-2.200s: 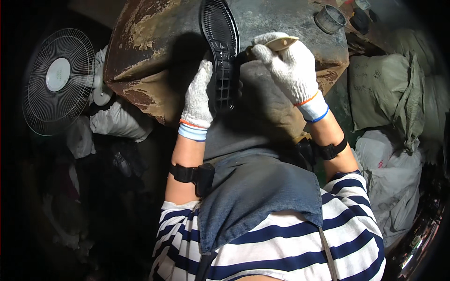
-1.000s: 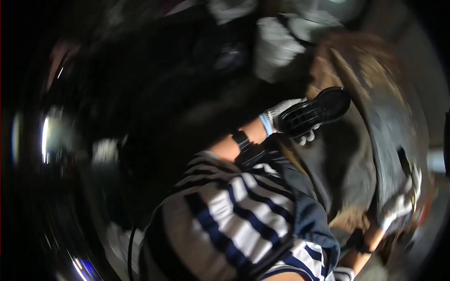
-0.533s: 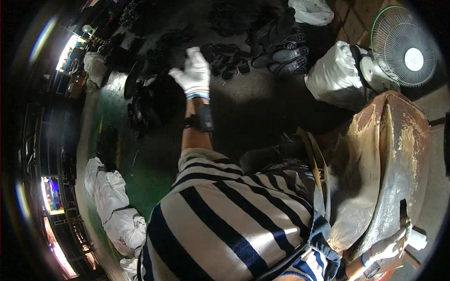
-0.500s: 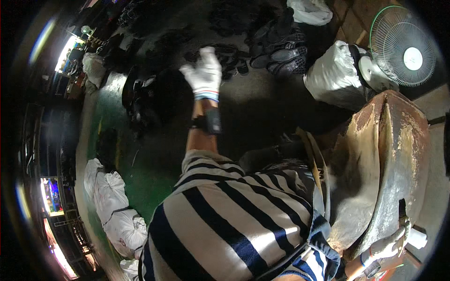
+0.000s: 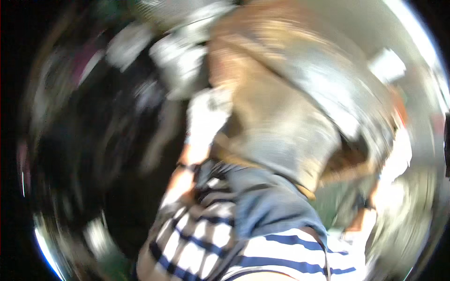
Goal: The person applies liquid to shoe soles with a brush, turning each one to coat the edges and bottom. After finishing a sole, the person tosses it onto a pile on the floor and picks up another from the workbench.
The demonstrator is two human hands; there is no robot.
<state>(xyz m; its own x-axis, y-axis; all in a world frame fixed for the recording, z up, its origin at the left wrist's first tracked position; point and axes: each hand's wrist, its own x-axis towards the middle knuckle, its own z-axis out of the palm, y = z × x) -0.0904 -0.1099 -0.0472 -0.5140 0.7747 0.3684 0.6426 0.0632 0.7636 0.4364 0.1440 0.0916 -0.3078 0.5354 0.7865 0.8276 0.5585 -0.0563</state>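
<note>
Motion smears the whole picture. My left hand [image 5: 208, 112], in a white glove, is at the left edge of a large worn, brown and grey covered bench [image 5: 286, 122] in front of me. Its fingers look bent but are too blurred to read, and I cannot tell whether they touch the bench. My right hand [image 5: 397, 154], also gloved in white, is beyond the right side of the bench, beside an orange-red patch [image 5: 400, 110] that I cannot make out. What that hand holds, if anything, is lost in the blur. A blue-grey apron [image 5: 267, 192] hangs between my arms, against the bench.
White sacks [image 5: 180, 61] stand past the bench's far left corner. Part of a fan's wire guard [image 5: 161, 11] shows at the top. A white roll-like thing [image 5: 388, 65] lies to the right of the bench. Dark, blurred shapes fill the floor at left.
My view has swung right, bringing the bench to the middle. My left hand, earlier stretched open over the dark floor with shoe soles, is now by the bench's left edge.
</note>
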